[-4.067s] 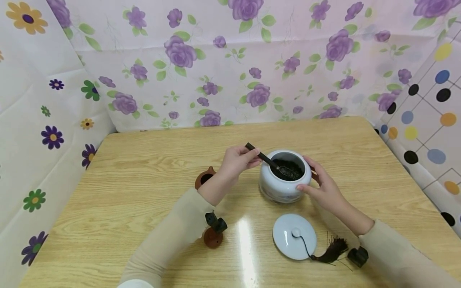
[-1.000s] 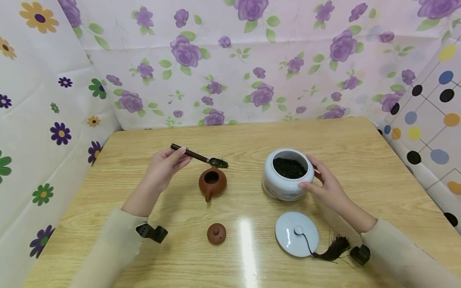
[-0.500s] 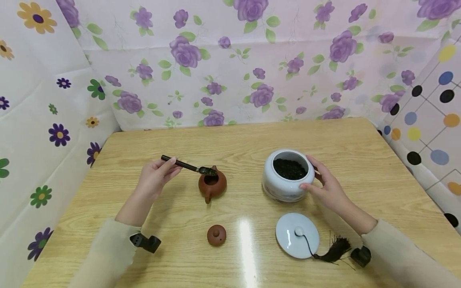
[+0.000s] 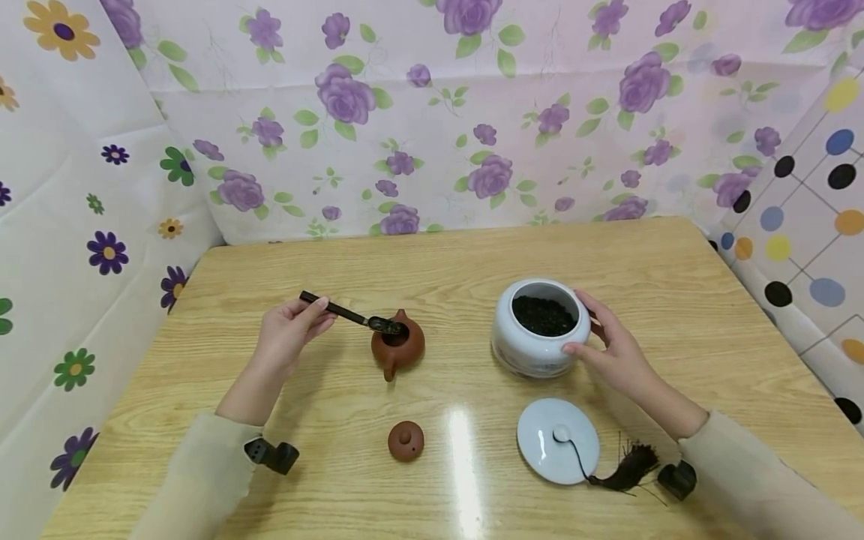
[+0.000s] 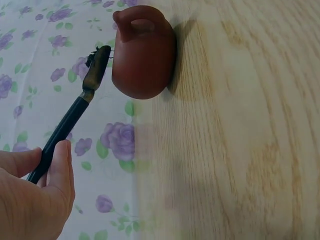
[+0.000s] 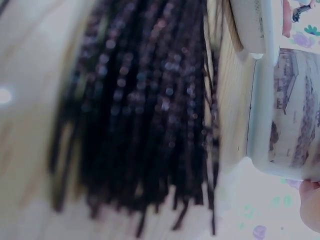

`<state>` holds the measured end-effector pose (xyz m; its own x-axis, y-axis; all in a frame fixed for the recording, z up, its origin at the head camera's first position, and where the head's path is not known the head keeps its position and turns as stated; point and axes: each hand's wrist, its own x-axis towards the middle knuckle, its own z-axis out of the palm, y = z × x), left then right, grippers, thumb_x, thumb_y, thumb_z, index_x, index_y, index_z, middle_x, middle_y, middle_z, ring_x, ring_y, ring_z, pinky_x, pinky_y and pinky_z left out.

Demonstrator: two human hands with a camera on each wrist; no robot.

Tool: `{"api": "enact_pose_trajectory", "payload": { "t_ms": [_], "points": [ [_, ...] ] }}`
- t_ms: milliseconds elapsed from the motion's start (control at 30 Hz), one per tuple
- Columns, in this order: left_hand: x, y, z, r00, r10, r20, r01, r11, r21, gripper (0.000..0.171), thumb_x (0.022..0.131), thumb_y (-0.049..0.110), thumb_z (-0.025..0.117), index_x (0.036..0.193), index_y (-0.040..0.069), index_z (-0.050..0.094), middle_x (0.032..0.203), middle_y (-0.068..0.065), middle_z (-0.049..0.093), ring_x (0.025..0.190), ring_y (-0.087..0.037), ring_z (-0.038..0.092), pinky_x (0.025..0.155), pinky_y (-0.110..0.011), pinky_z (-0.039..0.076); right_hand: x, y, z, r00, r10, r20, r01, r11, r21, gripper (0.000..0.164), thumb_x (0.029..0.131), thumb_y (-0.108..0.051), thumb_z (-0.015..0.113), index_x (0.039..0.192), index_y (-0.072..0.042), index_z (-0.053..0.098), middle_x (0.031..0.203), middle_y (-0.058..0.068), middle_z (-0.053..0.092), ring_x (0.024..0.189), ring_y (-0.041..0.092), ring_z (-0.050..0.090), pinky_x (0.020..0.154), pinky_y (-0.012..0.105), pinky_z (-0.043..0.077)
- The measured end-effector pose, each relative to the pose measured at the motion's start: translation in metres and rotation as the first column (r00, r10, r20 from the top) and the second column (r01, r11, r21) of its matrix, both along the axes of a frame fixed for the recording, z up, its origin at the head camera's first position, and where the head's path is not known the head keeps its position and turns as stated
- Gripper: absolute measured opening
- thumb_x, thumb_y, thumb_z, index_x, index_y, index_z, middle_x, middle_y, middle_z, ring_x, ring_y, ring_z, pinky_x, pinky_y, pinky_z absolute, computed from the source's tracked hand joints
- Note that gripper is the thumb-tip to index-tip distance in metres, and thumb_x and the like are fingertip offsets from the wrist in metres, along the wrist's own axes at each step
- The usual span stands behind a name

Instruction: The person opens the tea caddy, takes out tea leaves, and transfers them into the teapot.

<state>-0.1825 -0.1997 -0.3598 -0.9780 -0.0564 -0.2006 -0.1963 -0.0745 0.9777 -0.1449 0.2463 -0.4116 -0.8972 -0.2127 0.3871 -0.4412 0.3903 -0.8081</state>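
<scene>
Glossy ceramic-looking jar [image 4: 523, 351], smooth matt clay-like teapot [image 4: 408, 352], stringy tassel [image 4: 633, 466], shiny wood-grain table [image 4: 337, 457]

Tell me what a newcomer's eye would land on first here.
Probably the white porcelain jar of dark tea leaves, right of centre on the wooden table, with the right grip on its side. Next comes the open brown clay teapot to its left, the left grip holding a black-handled scoop at its mouth. In the right wrist view, a blurred dark tassel fills much of the picture.

Bright glare on tabletop [image 4: 459, 292]
</scene>
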Motion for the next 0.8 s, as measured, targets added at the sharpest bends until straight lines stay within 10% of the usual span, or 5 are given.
{"api": "enact_pose_trajectory", "payload": {
  "t_ms": [467, 800],
  "points": [
    [-0.002, 0.012, 0.012, 0.996, -0.047, -0.081, 0.022, 0.958, -0.287, 0.038, 0.096, 0.016, 0.058, 0.118, -0.014, 0.054, 0.093, -0.004, 0.063, 0.079, 0.000, 0.066, 0.083, -0.018, 0.055, 0.000, 0.000, 0.000, 1.000, 0.003, -0.014, -0.003, 1.000, -0.002, 0.079, 0.078, 0.007, 0.072, 0.145, 0.003, 0.032, 0.143, 0.027, 0.038, 0.123, -0.009, 0.035, 0.098, 0.001, 0.033],
    [-0.001, 0.025, 0.022, 0.961, -0.161, -0.224, 0.016, 0.842, -0.539, 0.029, 0.095, 0.016, 0.060, 0.111, -0.008, 0.064, 0.103, -0.026, 0.066, 0.073, 0.007, 0.062, 0.079, -0.025, 0.058, 0.000, 0.001, -0.001, 1.000, 0.011, -0.013, -0.011, 1.000, -0.003, 0.079, 0.078, 0.007, 0.072, 0.146, 0.003, 0.031, 0.143, 0.027, 0.038, 0.124, -0.009, 0.035, 0.099, 0.001, 0.033]
  ]
}}
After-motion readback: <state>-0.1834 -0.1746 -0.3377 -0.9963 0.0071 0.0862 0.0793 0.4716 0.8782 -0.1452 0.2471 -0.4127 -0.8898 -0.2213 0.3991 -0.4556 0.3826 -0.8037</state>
